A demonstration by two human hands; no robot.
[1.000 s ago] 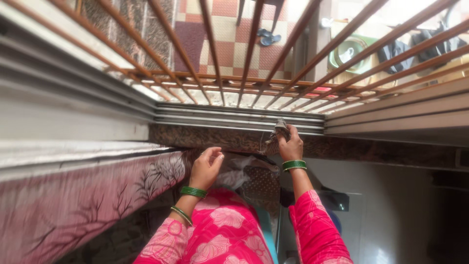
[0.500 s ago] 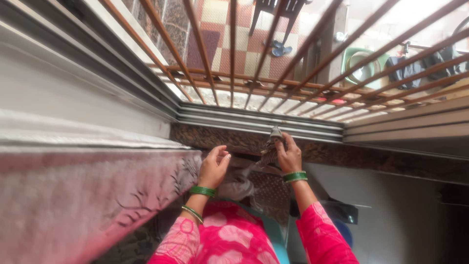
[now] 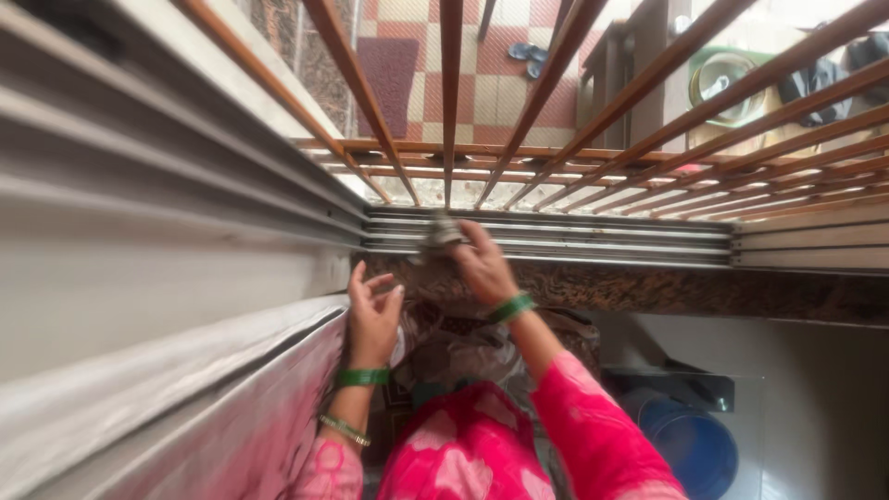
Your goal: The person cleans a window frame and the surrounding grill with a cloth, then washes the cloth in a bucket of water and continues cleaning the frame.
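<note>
Grey cloth (image 3: 439, 231) is now sliding left along the far metal window track (image 3: 574, 236), because my right hand (image 3: 482, 264) is pinching it and pushing, while my left hand (image 3: 370, 310) is waiting near the sill with fingers spread.

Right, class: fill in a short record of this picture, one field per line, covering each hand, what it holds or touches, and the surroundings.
Right hand: presses a crumpled grey cloth onto the window track
Left hand: open, fingers spread, holding nothing, beside the window frame
Wrists: green bangles
Sleeves: pink, floral
Beyond the track: brown metal grille
Below the track: speckled stone sill
Lower right: blue bucket
</note>
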